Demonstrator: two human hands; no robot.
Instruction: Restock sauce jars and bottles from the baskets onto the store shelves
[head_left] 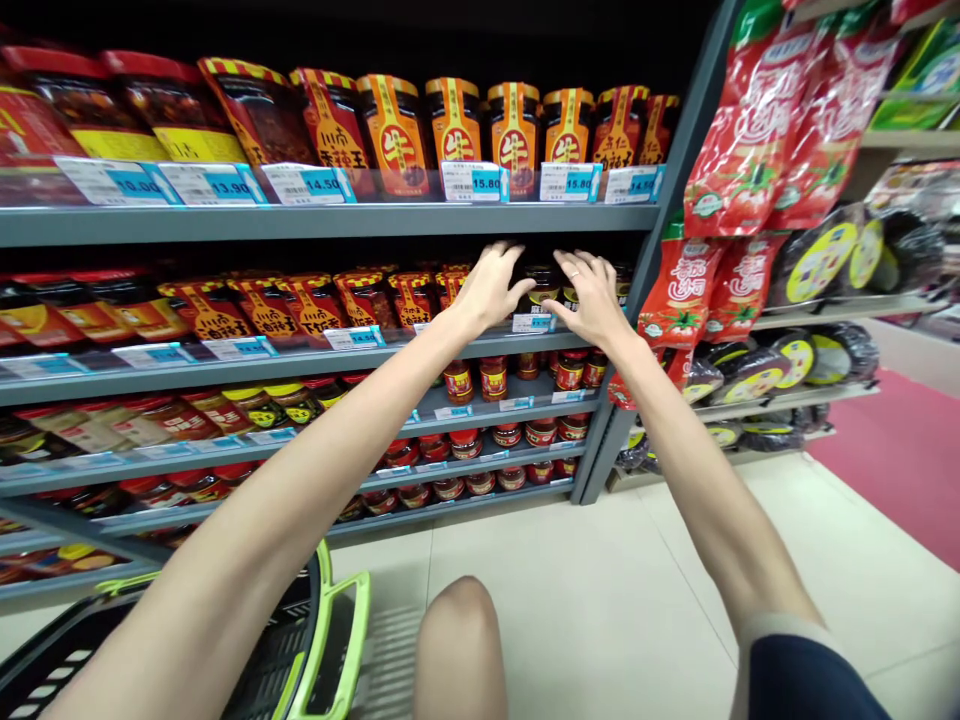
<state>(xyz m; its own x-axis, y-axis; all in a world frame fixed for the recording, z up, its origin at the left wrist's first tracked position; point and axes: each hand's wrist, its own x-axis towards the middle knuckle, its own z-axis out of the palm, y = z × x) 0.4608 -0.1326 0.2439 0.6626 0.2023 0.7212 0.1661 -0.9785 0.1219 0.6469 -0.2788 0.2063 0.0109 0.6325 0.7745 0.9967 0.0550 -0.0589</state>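
Reaching onto the second shelf from the top, the left hand (491, 287) and right hand (592, 292) flank dark-lidded glass jars (540, 286) just right of the frame's upper centre. On each hand, thumb and fingers stand apart; whether any fingertip touches a jar cannot be told. A white-and-blue price tag (534, 323) sits below, between the hands. Red plastic tomato-print pouches (739, 150) hang at upper right; a black plastic basket with lime-green trim (298, 612) occupies the lower left.
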